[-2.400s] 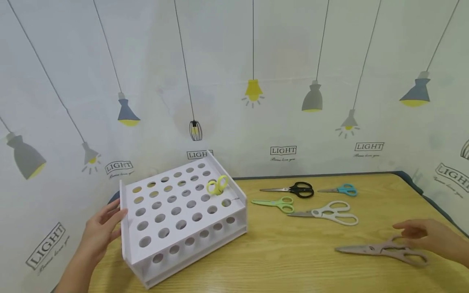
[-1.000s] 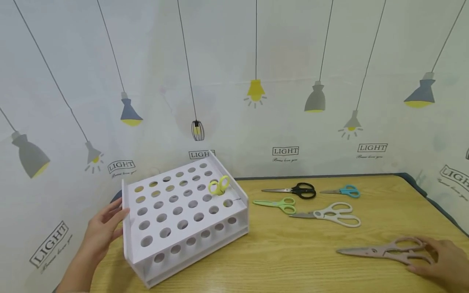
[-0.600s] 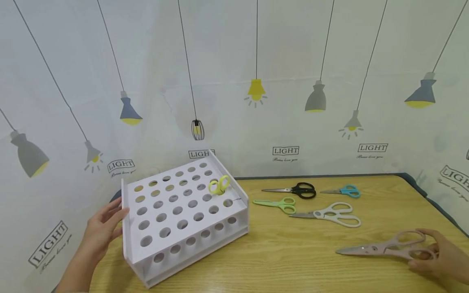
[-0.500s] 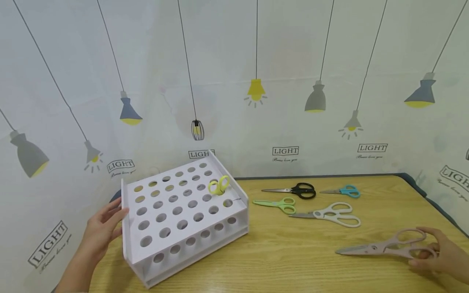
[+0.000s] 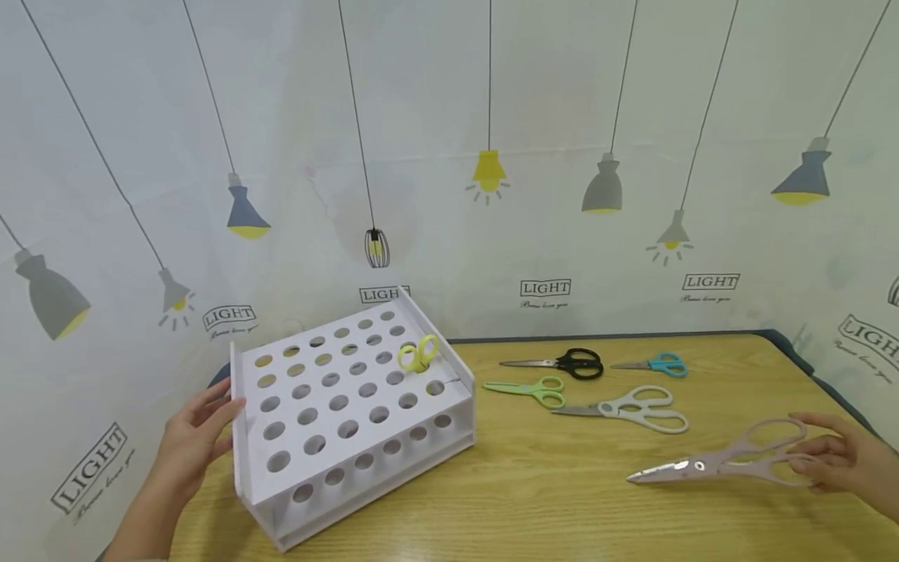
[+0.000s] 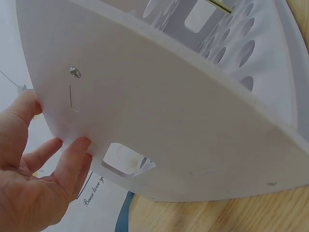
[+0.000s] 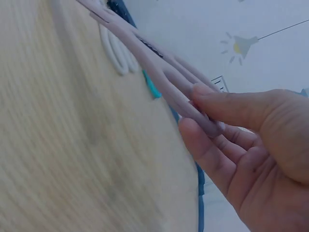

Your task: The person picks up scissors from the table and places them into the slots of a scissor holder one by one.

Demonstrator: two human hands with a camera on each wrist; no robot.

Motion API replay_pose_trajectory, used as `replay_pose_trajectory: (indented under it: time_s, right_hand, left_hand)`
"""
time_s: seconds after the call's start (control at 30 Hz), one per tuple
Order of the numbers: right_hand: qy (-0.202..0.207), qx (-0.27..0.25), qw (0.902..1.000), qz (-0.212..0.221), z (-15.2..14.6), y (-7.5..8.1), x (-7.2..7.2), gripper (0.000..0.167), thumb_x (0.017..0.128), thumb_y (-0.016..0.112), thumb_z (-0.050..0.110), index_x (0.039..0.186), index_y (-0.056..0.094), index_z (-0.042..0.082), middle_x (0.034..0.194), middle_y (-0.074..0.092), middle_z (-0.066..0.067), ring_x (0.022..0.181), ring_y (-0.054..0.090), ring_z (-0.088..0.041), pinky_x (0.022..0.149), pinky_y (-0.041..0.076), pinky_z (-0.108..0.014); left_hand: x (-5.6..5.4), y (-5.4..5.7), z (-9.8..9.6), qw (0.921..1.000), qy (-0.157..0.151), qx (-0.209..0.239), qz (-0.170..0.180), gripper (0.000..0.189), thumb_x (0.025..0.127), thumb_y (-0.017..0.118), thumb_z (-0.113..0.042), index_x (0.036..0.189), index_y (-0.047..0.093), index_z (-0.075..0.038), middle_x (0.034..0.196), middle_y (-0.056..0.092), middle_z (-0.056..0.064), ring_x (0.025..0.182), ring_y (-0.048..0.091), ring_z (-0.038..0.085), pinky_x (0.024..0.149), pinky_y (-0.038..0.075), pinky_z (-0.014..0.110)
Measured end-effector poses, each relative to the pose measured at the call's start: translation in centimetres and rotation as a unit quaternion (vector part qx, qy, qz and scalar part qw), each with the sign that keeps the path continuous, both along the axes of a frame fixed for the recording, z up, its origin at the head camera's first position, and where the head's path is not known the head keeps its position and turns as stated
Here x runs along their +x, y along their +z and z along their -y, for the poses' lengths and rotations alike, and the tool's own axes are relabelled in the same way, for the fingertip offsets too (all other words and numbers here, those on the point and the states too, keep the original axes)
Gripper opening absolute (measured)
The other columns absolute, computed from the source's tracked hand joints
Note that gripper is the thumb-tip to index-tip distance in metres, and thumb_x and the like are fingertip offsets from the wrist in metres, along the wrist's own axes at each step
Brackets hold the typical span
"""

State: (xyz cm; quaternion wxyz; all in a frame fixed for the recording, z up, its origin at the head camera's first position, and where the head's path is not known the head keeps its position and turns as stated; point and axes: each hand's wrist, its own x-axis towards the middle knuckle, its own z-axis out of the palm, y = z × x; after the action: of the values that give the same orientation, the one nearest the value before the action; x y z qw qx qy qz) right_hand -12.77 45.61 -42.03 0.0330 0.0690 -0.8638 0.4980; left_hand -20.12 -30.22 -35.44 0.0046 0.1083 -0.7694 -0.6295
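At the lower left of the head view, the left hand (image 5: 193, 441) rests its fingertips against the side of a white rack (image 5: 360, 408) pierced with rows of round holes; its fingers are loosely bent rather than wrapped round it. In the left wrist view, they meet the left edge and outer face of the rack's side panel (image 6: 159, 116), below a small screw head (image 6: 75, 72). At the lower right of the head view, the right hand (image 5: 839, 460) pinches the handles of the pale pink scissors (image 5: 711, 464) between thumb and fingers, the blades pointing left. The right wrist view shows those handles raised off the wooden table (image 5: 548, 499). The yellow scissors (image 5: 418, 362) poke up, handles uppermost, from the rack near its right side, left of the frame's middle. Right of centre, four more pairs lie flat: black scissors (image 5: 563, 363) at the back, blue scissors (image 5: 660, 364) to their right, green scissors (image 5: 535, 389) close to the rack, and white scissors (image 5: 608, 408) in front, their tip by the green handles; whether they touch is unclear. Across the upper frame spreads a pale wall covering (image 5: 424, 101) printed with hanging lamps (image 5: 488, 165).
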Motion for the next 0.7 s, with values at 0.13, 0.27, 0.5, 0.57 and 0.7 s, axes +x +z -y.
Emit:
replay_pose_trajectory:
  time_s: [0.13, 0.27, 0.5, 0.57, 0.7]
  right_hand:
    - [0.002, 0.029, 0.9996, 0.003, 0.4, 1.3, 0.1, 0.067, 0.088, 0.056, -0.004, 0.117, 0.034, 0.052, 0.085, 0.063, 0.015, 0.071, 0.063, -0.009, 0.051, 0.054, -0.035]
    - [-0.03, 0.081, 0.9963, -0.005, 1.4, 2.7, 0.3, 0.067, 0.088, 0.058, 0.0, 0.121, 0.031, 0.051, 0.085, 0.061, 0.019, 0.07, 0.062, -0.006, 0.052, 0.054, -0.033]
    - [-0.02, 0.1, 0.9932, -0.056, 3.4, 5.4, 0.3, 0.068, 0.086, 0.06, -0.002, 0.129, 0.036, 0.043, 0.086, 0.061, 0.017, 0.071, 0.063, -0.005, 0.053, 0.053, -0.029]
    - [-0.007, 0.099, 0.9926, -0.07, 4.0, 6.2, 0.3, 0.068, 0.084, 0.06, -0.006, 0.132, 0.038, 0.037, 0.086, 0.061, 0.014, 0.072, 0.064, -0.005, 0.053, 0.053, -0.029]
    - [0.018, 0.114, 0.988, -0.103, 5.5, 7.8, 0.0, 0.066, 0.082, 0.06, -0.011, 0.134, 0.043, 0.026, 0.086, 0.062, 0.008, 0.072, 0.064, -0.005, 0.051, 0.052, -0.028]
  left_hand:
    - [0.0, -0.1, 0.0, 0.9999, -0.002, 0.003, -0.011, 0.078, 0.087, 0.062, -0.037, 0.147, 0.018, -0.011, 0.145, 0.018, 0.021, 0.083, 0.05, -0.009, 0.076, 0.052, 0.021]
    - [0.0, -0.1, 0.0, 0.9999, -0.006, 0.001, -0.015, 0.078, 0.087, 0.061, -0.037, 0.147, 0.018, -0.011, 0.144, 0.018, 0.021, 0.084, 0.05, -0.008, 0.076, 0.052, 0.021]
    - [0.0, -0.1, 0.0, 1.0, -0.002, -0.006, -0.007, 0.078, 0.088, 0.06, -0.039, 0.147, 0.017, -0.013, 0.146, 0.017, 0.022, 0.083, 0.048, -0.008, 0.076, 0.052, 0.021]
    - [0.0, -0.1, 0.0, 1.0, -0.002, -0.007, -0.007, 0.078, 0.088, 0.06, -0.039, 0.147, 0.017, -0.013, 0.146, 0.017, 0.022, 0.084, 0.048, -0.008, 0.076, 0.052, 0.021]
    - [0.0, -0.1, -0.1, 0.9999, -0.004, -0.009, -0.003, 0.078, 0.087, 0.06, -0.04, 0.147, 0.017, -0.014, 0.146, 0.016, 0.022, 0.088, 0.047, -0.005, 0.076, 0.052, 0.021]
